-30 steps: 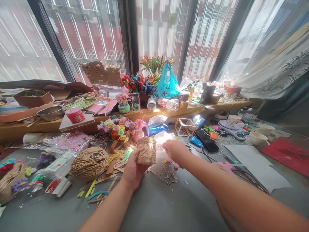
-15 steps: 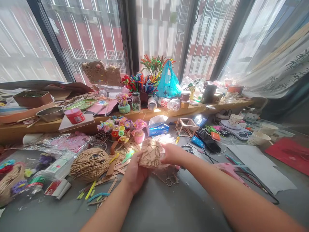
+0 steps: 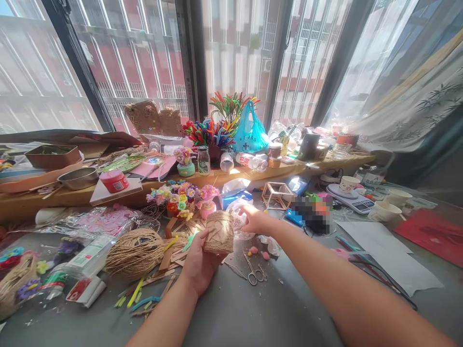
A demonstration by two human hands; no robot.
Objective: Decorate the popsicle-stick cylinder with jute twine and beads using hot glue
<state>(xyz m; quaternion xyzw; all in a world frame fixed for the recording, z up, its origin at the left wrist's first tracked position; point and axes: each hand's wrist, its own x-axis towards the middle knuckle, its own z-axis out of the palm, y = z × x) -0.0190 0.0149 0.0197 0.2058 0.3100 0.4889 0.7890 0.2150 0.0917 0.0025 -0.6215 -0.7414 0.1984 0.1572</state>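
Tan twine-ridged cylinder [image 3: 221, 233], clasped in left grip [image 3: 200, 264], right grip [image 3: 258, 221] at crinkled clear plastic [image 3: 244, 235], pinch unclear

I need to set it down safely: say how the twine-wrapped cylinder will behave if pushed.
The twine-wrapped cylinder would likely roll if laid on its side, given its round wall. Its coarse twine surface should resist slipping. It is probably fairly stiff: it looks undented in the left hand.
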